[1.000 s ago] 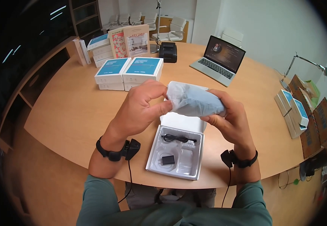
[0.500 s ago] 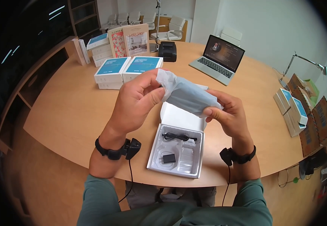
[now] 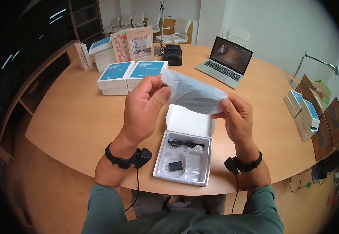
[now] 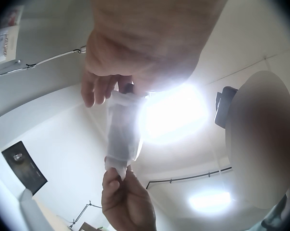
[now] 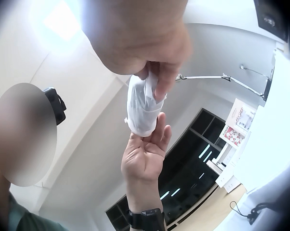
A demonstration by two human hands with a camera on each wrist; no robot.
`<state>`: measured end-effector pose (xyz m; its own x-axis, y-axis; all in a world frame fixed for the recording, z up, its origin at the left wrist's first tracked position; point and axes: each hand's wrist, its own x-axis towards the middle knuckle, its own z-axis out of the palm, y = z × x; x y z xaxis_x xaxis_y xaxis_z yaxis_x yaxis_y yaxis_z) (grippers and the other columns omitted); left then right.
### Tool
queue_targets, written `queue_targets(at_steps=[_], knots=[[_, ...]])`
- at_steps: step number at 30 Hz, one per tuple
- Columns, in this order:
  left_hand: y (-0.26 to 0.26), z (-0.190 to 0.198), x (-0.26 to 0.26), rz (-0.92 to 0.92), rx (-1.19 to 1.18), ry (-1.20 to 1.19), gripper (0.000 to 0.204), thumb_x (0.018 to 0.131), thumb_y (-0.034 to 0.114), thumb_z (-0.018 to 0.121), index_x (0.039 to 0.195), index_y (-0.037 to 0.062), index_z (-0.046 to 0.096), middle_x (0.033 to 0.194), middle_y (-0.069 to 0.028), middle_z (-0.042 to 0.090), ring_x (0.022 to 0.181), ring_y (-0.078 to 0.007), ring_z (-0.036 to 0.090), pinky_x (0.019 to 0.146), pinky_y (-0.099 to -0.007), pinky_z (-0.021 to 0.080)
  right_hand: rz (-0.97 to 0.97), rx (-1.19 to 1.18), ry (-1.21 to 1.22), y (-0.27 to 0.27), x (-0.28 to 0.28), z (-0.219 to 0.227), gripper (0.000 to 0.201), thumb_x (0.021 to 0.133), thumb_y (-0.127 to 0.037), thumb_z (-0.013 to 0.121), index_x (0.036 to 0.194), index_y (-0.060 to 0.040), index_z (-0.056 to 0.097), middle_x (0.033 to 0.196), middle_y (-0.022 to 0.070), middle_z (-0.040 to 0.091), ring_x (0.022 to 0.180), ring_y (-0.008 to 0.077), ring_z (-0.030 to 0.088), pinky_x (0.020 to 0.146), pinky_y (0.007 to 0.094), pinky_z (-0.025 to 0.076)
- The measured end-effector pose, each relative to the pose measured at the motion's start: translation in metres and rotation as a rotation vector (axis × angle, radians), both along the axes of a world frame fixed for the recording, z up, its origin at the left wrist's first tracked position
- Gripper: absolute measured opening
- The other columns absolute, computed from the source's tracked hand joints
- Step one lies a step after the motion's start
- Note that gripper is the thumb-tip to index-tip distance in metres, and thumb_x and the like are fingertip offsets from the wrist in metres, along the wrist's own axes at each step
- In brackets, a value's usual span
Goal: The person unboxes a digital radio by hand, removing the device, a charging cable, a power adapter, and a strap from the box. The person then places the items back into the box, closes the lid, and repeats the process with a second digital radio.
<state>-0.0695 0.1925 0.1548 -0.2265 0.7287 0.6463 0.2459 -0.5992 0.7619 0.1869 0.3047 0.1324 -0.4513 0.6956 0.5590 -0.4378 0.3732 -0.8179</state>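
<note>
Both hands hold up a dark device wrapped in a pale foam sleeve (image 3: 193, 94) above an open white box (image 3: 185, 152). My left hand (image 3: 154, 91) pinches the sleeve's left end, and my right hand (image 3: 226, 105) pinches its right end. In the left wrist view the wrapped device (image 4: 123, 134) hangs between the left hand (image 4: 111, 89) above and the right hand (image 4: 118, 185) below. The right wrist view shows the sleeve (image 5: 142, 108) pinched by the right hand (image 5: 157, 79), with the left hand (image 5: 147, 144) under it. The box tray holds a black cable (image 3: 183, 143) and a black power adapter (image 3: 174, 166).
Stacks of white boxes with blue lids (image 3: 132, 74) sit at the back left, with books (image 3: 132, 43) and a black printer (image 3: 173, 54) behind. An open laptop (image 3: 226, 58) stands at the back right. More boxes (image 3: 304, 113), cardboard (image 3: 327, 128) and a desk lamp (image 3: 314, 66) stand at the right.
Both hands have lifted the wrapped device a little and drawn the sleeve out longer. The left hand's pinch has shifted to the sleeve's upper left end.
</note>
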Motion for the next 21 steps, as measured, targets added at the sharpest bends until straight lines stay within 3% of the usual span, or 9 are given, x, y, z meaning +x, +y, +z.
queue_targets(at_steps=[3,6,9,11,12,14,15,20,21], knots=[[0.002,0.003,0.003,-0.003,0.115,-0.07,0.023,0.114,0.019,0.07,0.12,-0.0029,0.068,0.137,-0.0119,0.072,0.113,-0.0116,0.066,0.099,-0.0282,0.054,-0.065,0.01,0.003,0.008,0.003,-0.002,0.031,0.115,-0.022,0.067,0.128,0.0045,0.075,0.111,0.0094,0.079,0.091,0.0153,0.077,0.078,0.0316,0.068],[0.005,0.006,-0.008,0.003,0.126,-0.053,0.021,0.115,0.018,0.068,0.12,-0.0029,0.069,0.146,-0.0158,0.069,0.119,-0.0132,0.066,0.104,-0.0301,0.054,-0.086,0.015,-0.023,0.014,0.008,0.0,0.028,0.115,-0.022,0.066,0.121,0.0042,0.076,0.108,0.009,0.079,0.09,0.014,0.076,0.077,0.031,0.067],[0.002,0.007,-0.012,-0.05,0.112,-0.087,0.019,0.114,0.017,0.068,0.12,-0.0009,0.068,0.143,-0.0148,0.07,0.122,-0.0153,0.066,0.112,-0.0357,0.052,-0.091,0.003,-0.157,0.013,0.007,0.004,0.029,0.113,-0.014,0.066,0.134,0.0044,0.07,0.113,0.009,0.078,0.094,0.0132,0.075,0.077,0.0301,0.066],[0.0,0.009,-0.008,-0.056,0.081,-0.092,0.018,0.114,0.016,0.068,0.12,-0.0011,0.068,0.141,-0.014,0.071,0.121,-0.0152,0.066,0.112,-0.0351,0.052,0.0,0.004,-0.295,0.006,0.004,0.011,0.048,0.107,-0.007,0.067,0.153,0.0033,0.059,0.123,0.0089,0.075,0.105,0.0153,0.073,0.09,0.0318,0.064],[-0.002,0.01,-0.006,-0.063,0.043,-0.095,0.018,0.113,0.015,0.069,0.119,-0.0013,0.068,0.14,-0.0133,0.071,0.12,-0.015,0.067,0.111,-0.0344,0.053,0.0,0.005,-0.297,0.005,0.004,0.009,0.048,0.107,-0.007,0.067,0.153,0.0033,0.059,0.123,0.0089,0.075,0.105,0.0153,0.073,0.09,0.0318,0.064],[-0.004,0.012,0.001,-0.05,-0.011,-0.056,0.017,0.113,0.014,0.069,0.12,-0.0016,0.068,0.138,-0.0123,0.072,0.118,-0.0147,0.067,0.11,-0.0338,0.054,0.166,0.059,-0.337,0.003,0.002,0.006,0.068,0.1,-0.002,0.069,0.164,0.0013,0.048,0.134,0.0097,0.071,0.118,0.018,0.07,0.105,0.034,0.058],[-0.005,0.011,0.003,-0.035,-0.066,-0.016,0.016,0.113,0.013,0.068,0.12,-0.0019,0.068,0.136,-0.0113,0.073,0.117,-0.0143,0.067,0.108,-0.0331,0.054,0.252,0.053,-0.36,-0.002,0.003,0.014,0.073,0.099,-0.007,0.079,0.165,0.0024,0.048,0.138,0.0105,0.07,0.125,0.0195,0.068,0.113,0.036,0.053],[-0.007,0.011,0.006,-0.088,-0.166,0.118,0.017,0.112,0.012,0.069,0.121,-0.0025,0.068,0.134,-0.0095,0.073,0.115,-0.014,0.068,0.104,-0.0326,0.057,0.348,-0.065,-0.419,-0.005,0.003,0.011,0.068,0.099,-0.013,0.086,0.157,0.0052,0.055,0.137,0.0106,0.072,0.124,0.018,0.07,0.109,0.0337,0.055],[-0.006,0.011,0.008,-0.06,-0.143,0.111,0.019,0.11,0.013,0.072,0.119,-0.0034,0.069,0.127,-0.0101,0.075,0.109,-0.0132,0.069,0.098,-0.0319,0.058,0.379,-0.104,-0.426,-0.004,0.003,0.009,0.066,0.1,-0.015,0.087,0.154,0.0059,0.057,0.136,0.0101,0.073,0.122,0.0175,0.07,0.108,0.0328,0.055]])
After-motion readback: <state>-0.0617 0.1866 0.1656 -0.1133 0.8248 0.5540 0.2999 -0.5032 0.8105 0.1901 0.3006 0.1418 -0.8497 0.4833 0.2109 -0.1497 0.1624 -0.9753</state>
